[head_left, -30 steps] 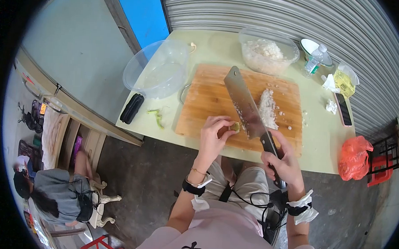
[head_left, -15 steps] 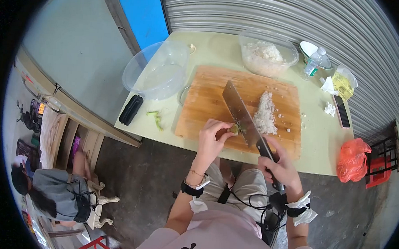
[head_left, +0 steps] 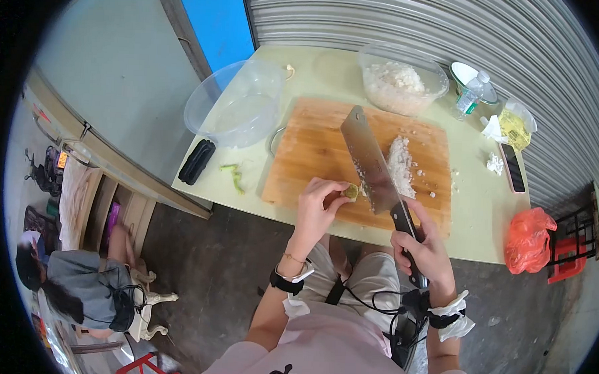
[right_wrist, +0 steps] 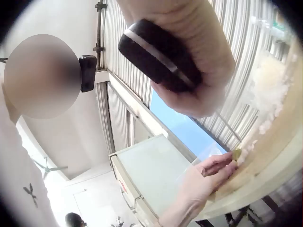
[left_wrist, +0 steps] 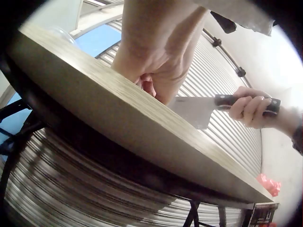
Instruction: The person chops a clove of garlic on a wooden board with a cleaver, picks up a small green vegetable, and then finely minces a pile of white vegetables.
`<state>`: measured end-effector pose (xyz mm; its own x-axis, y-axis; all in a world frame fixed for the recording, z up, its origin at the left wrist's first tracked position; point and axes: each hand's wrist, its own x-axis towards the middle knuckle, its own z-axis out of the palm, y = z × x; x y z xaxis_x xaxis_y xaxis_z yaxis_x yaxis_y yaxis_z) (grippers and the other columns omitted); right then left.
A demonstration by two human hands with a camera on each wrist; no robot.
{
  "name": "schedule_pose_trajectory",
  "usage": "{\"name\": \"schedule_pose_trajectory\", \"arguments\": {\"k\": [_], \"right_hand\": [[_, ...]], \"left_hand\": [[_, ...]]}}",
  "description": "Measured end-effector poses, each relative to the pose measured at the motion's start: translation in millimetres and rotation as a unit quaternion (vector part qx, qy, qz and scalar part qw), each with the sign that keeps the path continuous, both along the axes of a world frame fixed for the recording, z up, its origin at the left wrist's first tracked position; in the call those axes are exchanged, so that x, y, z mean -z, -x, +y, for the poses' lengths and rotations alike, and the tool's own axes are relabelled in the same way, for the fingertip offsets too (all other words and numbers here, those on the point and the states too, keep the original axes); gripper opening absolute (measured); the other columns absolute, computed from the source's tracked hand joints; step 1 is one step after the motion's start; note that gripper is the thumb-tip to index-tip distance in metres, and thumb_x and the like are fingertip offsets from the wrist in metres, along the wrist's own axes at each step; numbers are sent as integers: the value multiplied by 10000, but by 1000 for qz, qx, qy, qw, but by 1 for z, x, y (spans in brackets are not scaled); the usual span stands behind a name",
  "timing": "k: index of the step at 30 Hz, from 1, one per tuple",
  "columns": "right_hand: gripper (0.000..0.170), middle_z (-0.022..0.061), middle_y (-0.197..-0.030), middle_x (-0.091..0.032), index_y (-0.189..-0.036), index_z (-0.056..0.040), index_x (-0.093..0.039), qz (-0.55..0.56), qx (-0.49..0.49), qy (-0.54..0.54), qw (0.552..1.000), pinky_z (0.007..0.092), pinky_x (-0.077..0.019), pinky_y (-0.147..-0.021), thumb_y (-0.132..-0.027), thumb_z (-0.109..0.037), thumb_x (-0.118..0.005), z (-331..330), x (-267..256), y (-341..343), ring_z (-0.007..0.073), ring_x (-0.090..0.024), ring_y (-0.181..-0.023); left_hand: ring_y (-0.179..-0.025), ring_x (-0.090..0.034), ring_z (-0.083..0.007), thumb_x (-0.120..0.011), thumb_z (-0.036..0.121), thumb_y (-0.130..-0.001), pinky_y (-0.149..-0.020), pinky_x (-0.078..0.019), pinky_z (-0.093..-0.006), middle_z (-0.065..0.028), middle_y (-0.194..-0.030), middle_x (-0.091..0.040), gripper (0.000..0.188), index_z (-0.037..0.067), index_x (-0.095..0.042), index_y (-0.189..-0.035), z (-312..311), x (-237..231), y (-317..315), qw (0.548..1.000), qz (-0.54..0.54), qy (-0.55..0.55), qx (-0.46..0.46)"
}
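In the head view, my right hand grips the black handle of a cleaver. Its broad blade, dotted with white bits, slants over the wooden cutting board. Left of the blade, the thumb and fingers of my left hand pinch a small greenish vegetable piece near the board's front edge. A heap of finely chopped white vegetable lies to the blade's right. The right wrist view shows the cleaver handle inside the right fist, and the green piece at the left fingertips.
Behind the board stands a clear tub of chopped white vegetable; an empty clear basin is at left. A bottle, phone and red bag line the right side. Green scraps lie beside a black case. A person sits at far left.
The cleaver dipped toward the left hand half a second ago, and its blade now stands raised and slightly further right. The left hand keeps its pinch in nearly the same spot.
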<state>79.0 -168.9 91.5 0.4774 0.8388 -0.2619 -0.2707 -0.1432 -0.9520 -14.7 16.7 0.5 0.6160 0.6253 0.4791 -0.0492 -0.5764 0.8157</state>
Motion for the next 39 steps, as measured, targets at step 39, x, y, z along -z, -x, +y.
{"name": "schedule_pose_trajectory", "arguments": {"k": [39], "right_hand": [[582,-7,-568,-459,-1361,-102,-312,-34,-8,-15,999,232,-341,-354,-831,2,-528,-10,-3,3,70,-423,-394]], "left_hand": [[-955,-585,-171,-657,1,-707,-869,-451,-291,-96,-1033,-577,428,20,-479,-1097,5,5,-1,975,-163,151,23]]}}
